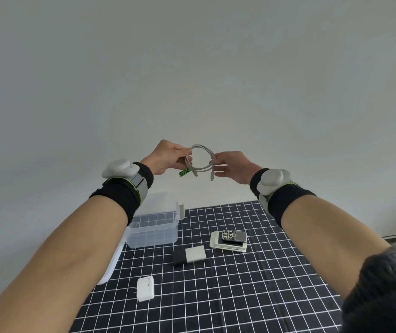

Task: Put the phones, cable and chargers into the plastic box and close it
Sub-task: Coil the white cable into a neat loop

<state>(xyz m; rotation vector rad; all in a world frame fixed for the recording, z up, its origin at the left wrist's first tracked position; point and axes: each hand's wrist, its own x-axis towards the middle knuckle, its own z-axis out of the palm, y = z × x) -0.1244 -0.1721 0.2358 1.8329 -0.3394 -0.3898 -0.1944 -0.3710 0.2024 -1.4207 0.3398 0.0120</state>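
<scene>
Above the surface (240,296), raised in front of a plain pale wall, a thin white cable (200,159) is wound into a round coil with both plug ends hanging down and a small green tag at its lower left. The left hand (165,157) pinches the coil's left side; the right hand (234,165) pinches its right side with fingertips. Both wrists carry black fabric bands with smooth grey pods.

Below, from the left: a white lid (111,263) lies largely hidden behind the left forearm; the clear, open plastic box (153,229) stands on the black cloth with its white grid; a glossy white charger (146,288) lies nearer, prongs pointing left; a blocky black-and-white charger (188,255) sits mid-cloth; then a stack of phones (229,241), a small keypad phone on top of flat pale ones, whose count is hard to tell.
</scene>
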